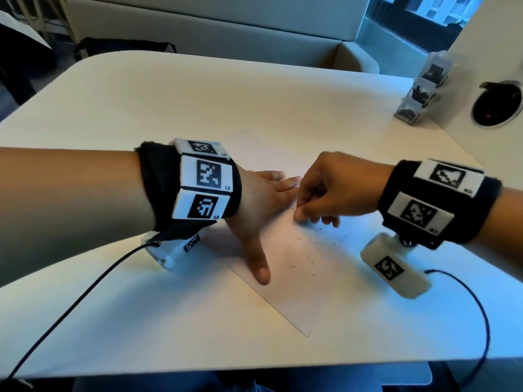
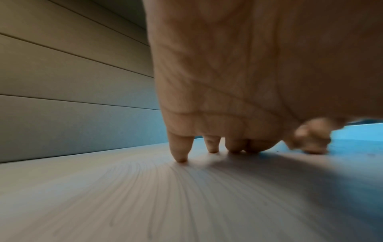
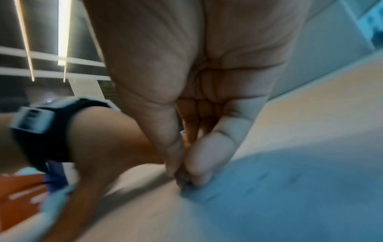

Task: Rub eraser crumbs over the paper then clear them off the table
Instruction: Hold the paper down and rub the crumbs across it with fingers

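Pinning 1 paper (image 1: 285,281) flat w/ left hand (image 1: 259,205), right hand (image 1: 322,190) pinching crumbs (image 1: 308,257).

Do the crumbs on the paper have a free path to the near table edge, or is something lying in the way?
Nothing visible blocks it. The crumbs lie scattered on the paper, and the table between the paper and its near edge looks bare. The left hand presses the paper's left side, its thumb beside the crumbs.

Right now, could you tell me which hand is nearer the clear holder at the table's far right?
Right. The right hand is closer to the holder; the left hand lies flat on the paper, farther left.
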A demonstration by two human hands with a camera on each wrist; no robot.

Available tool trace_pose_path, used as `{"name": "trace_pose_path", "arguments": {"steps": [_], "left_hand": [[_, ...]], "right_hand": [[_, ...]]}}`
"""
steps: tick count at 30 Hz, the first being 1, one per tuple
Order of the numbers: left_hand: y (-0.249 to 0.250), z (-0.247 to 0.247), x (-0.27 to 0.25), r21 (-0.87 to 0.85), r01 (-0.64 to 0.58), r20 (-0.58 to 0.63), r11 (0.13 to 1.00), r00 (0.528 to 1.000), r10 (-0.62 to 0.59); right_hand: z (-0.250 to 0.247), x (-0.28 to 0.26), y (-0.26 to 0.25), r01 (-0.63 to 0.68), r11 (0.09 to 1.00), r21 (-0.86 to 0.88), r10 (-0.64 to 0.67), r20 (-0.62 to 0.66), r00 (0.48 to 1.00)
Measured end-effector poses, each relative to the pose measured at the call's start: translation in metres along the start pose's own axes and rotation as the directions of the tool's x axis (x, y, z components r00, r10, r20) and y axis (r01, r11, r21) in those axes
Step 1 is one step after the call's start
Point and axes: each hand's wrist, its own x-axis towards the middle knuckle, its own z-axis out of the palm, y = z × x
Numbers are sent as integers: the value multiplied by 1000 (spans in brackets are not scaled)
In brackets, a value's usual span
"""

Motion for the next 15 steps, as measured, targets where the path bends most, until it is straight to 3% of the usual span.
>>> {"name": "trace_pose_path", "arguments": {"steps": [3,7,9,12,15], "left_hand": [[2,0,0,0,7,9,1000,1000,-7],[0,2,3,-10,-6,-27,1000,1000,6],[-2,3,4,-49,-7,-34,999,999,6],[-10,-5,2,-122,66,-52,990,996,-73],[-27,-13,-1,-57,160,-84,986,983,-164]], "right_hand": [[-5,1,7,-31,999,-11,30,-97,995],[10,-13,-7,33,999,18,-34,84,996],[10,-21,-10,57,997,-45,-56,33,998],[7,-35,-11,66,993,-97,-75,-85,994],[14,-49,-11,38,996,-83,-42,-39,998]]}}
